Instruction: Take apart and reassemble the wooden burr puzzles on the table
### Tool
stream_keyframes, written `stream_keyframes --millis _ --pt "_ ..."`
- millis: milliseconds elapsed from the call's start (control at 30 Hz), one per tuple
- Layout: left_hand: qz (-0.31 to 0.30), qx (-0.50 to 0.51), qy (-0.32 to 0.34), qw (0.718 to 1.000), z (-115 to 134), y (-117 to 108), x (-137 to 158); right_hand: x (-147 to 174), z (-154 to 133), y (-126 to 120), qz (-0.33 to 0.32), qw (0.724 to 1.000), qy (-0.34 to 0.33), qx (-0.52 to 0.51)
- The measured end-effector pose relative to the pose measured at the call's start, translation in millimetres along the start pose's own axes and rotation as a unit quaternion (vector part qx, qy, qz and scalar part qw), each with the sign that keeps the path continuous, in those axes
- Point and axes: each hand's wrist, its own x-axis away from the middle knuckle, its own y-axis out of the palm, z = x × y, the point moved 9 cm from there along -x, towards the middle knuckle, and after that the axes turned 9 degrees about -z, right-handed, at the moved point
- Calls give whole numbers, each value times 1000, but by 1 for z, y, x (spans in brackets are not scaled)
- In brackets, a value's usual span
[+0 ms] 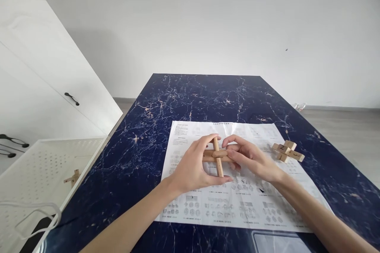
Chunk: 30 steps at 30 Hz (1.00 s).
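Above a printed instruction sheet (225, 213), both hands hold a wooden interlocking puzzle (219, 155) made of crossed rounded sticks. My left hand (191, 166) grips the upright stick between its thumb at the lower end and a finger at the top. From the right, the bent fingers and thumb of my right hand (252, 156) pinch the end of the crosswise sticks. Part of the puzzle is hidden behind the fingers. A second wooden puzzle (287, 151), cross-shaped with dark marks on its blocks, sits on the sheet's right edge.
The dark blue marbled table (190, 99) reaches back toward the wall. At left stands a white cabinet (53, 67), with a white perforated surface (35, 166) holding another wooden piece (72, 178) and a white cable (56, 207). A clear-edged rectangular object (279, 242) lies at the near edge.
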Motion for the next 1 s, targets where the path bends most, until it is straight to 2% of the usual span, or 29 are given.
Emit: stream_keyframes --millis 333,700,1000 --pt "-17 -48 -9 999 0 3 -2 4 1 -7 85 996 -14 15" --pt "-24 -42 -13 999 1 4 -2 3 -4 -4 48 999 -12 -17" --pt "29 85 44 995 6 -3 2 4 -1 1 15 995 -44 -84"
